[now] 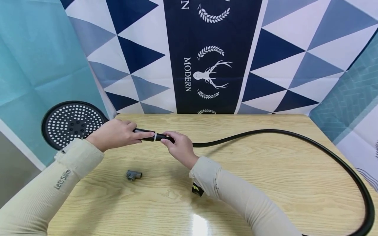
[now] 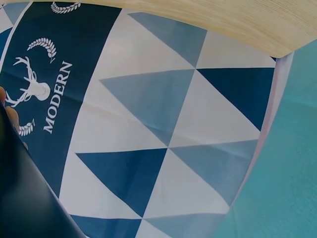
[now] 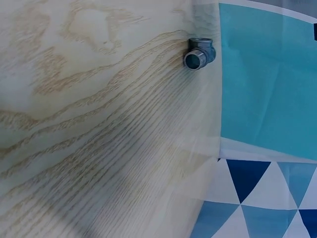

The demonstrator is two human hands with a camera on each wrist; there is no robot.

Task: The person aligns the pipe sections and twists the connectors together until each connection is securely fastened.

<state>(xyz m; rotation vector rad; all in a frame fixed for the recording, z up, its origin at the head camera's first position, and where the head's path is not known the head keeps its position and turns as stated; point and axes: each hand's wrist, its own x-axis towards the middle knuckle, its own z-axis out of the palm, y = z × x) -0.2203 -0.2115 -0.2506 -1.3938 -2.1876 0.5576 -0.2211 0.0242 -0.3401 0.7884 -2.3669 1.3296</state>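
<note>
A black shower head (image 1: 75, 123) with a round face full of pale nozzles is held above the table's left side. My left hand (image 1: 116, 133) grips its handle, index finger stretched along it. My right hand (image 1: 180, 146) pinches the end of the black shower hose (image 1: 265, 131) just beside a white ring (image 1: 155, 136), where handle and hose meet. Whether they are joined there I cannot tell. In the left wrist view a dark, smooth surface (image 2: 29, 188) fills the lower left, with fingertips at the edge. The right wrist view shows neither hand nor hose.
A small grey tee-shaped pipe fitting (image 1: 134, 175) lies on the wooden table (image 1: 165, 209), below my left hand. The hose bends in a wide loop along the table's right side. A patterned cloth (image 1: 141, 49) hangs behind the far edge. A small black piece (image 1: 197, 189) shows under my right cuff.
</note>
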